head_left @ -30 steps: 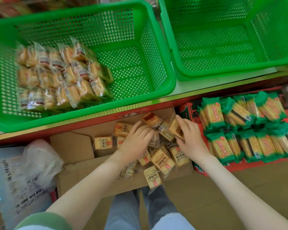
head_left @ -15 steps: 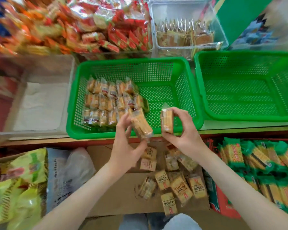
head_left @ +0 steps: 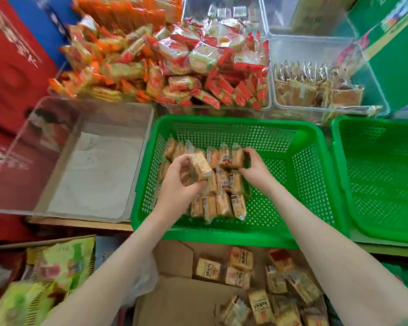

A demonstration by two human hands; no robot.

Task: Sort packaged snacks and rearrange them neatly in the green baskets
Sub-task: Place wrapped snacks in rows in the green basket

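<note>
A green basket (head_left: pixel 311 147) in the middle holds rows of clear-wrapped yellow snack packs (head_left: pixel 222 203) on its left side. My left hand (head_left: pixel 177 184) is over those rows and grips one snack pack (head_left: pixel 199 165). My right hand (head_left: pixel 254 168) reaches in beside it and pinches another snack pack (head_left: pixel 237 158) at the far end of the rows. A second green basket (head_left: pixel 382 175) stands to the right with nothing in it. Below, a cardboard box (head_left: pixel 174 257) holds several loose packs (head_left: pixel 238 267) of the same snack.
A clear bin (head_left: pixel 92 175) with white lining stands left of the basket. Behind are clear bins of red-wrapped snacks (head_left: pixel 198 74) and brown packets (head_left: pixel 316 90). Yellow-green bags (head_left: pixel 57 267) lie at the lower left.
Both hands lifted one pack each out of the cardboard box and carried them up into the middle basket, over the rows. The view tilted upward.
</note>
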